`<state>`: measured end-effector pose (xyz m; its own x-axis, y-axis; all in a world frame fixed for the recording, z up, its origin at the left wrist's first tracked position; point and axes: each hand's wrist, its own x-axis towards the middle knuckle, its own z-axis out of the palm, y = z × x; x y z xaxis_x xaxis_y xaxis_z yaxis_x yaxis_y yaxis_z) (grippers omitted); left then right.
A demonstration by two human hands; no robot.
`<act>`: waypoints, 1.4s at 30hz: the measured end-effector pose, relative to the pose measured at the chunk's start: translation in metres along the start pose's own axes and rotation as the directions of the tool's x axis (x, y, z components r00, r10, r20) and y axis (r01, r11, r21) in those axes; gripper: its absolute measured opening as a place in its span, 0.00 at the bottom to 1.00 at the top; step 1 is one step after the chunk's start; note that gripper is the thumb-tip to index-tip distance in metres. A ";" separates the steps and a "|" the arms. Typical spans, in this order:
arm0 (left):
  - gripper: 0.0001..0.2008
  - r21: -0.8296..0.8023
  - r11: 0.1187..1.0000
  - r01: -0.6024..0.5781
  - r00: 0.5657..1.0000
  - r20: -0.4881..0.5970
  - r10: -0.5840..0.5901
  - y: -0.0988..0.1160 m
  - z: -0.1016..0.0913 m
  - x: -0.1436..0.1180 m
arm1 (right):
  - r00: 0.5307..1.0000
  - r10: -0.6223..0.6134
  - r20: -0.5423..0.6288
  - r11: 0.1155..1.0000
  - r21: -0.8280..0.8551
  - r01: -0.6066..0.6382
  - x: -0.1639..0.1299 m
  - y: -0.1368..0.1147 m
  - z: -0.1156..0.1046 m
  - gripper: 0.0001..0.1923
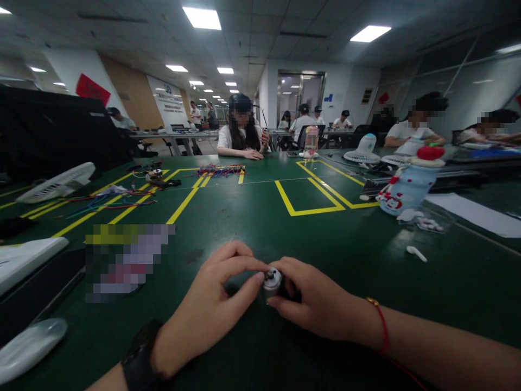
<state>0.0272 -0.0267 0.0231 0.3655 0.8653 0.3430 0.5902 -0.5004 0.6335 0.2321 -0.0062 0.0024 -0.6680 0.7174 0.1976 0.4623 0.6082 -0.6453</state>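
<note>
A small electric motor [272, 281], a silver cylinder with a short shaft on its upper face, stands near the front middle of the green table. My right hand [307, 288] is wrapped around its side, thumb in front and fingers behind. Thumb and index finger of my left hand [222, 288] pinch at the motor's upper left rim; whether a tiny part lies between those fingertips I cannot make out. The other left fingers curl above the table. Part of the motor's lower body is hidden by my right hand.
A blue bottle [411, 184] with a red top stands at right, near a white earbud [416, 253] and white paper [476, 213]. At left are loose wires [118, 203], a white fan [59, 182] and a mouse [32, 347]. Across the table sits a person [240, 130] beside bundled wires [222, 170].
</note>
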 end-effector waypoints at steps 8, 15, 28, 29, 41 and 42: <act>0.10 -0.158 0.923 0.351 0.936 0.044 -0.349 -0.037 -0.014 0.008 | 0.999 0.043 0.024 0.999 -0.004 -0.043 -0.001 -0.002 -0.004 0.12; 0.16 -0.241 0.862 0.445 0.888 -0.002 -0.459 -0.053 -0.021 0.010 | 0.998 0.053 0.027 0.999 0.006 -0.053 -0.001 -0.001 -0.003 0.12; 0.15 -0.216 0.881 0.422 0.905 0.046 -0.422 -0.052 -0.016 0.009 | 0.994 0.100 -0.034 0.992 0.078 -0.097 -0.003 0.005 0.003 0.20; 0.14 -0.211 0.888 0.409 0.912 0.058 -0.407 -0.049 -0.015 0.008 | 0.994 0.104 -0.031 0.992 0.077 -0.101 -0.003 0.004 0.003 0.18; 0.08 -0.102 0.994 0.045 0.998 0.051 -0.040 -0.005 0.006 0.006 | 0.998 0.059 -0.029 0.995 0.082 -0.057 0.001 0.007 0.002 0.13; 0.07 -0.104 0.994 0.044 0.998 0.051 -0.039 -0.004 0.006 0.006 | 0.998 0.059 -0.031 0.996 0.076 -0.056 0.001 0.007 0.003 0.12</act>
<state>0.0316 -0.0199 0.0185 0.3788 0.8815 0.2820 0.5276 -0.4560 0.7168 0.2333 -0.0022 -0.0039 -0.6213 0.7621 0.1820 0.4538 0.5394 -0.7093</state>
